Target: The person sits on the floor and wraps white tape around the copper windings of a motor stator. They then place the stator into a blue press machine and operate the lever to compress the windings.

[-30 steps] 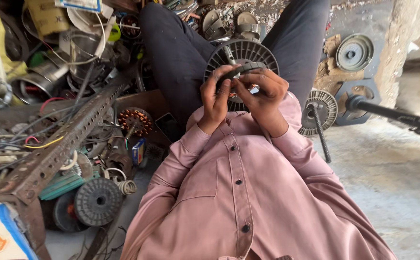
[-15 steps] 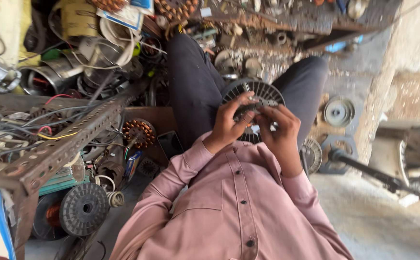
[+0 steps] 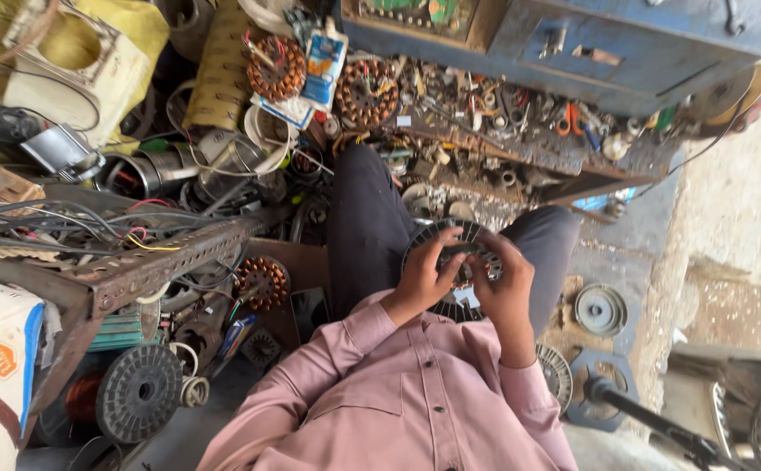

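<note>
A round slotted stator core (image 3: 450,240) is held over the lap, flat face turned up toward the camera, its axis pointing roughly at the viewer. It is gripped by the left hand (image 3: 421,277) and right hand (image 3: 504,283), fingers closed on its rim.

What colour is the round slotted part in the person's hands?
Dark grey metal, seen in the head view: round slotted part.

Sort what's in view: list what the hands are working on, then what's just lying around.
In hand:
- round slotted metal core
- left hand
- right hand

Lying about:
- copper-wound coils
- black wire spool
- blue drawer cabinet
- perforated angle iron
</note>
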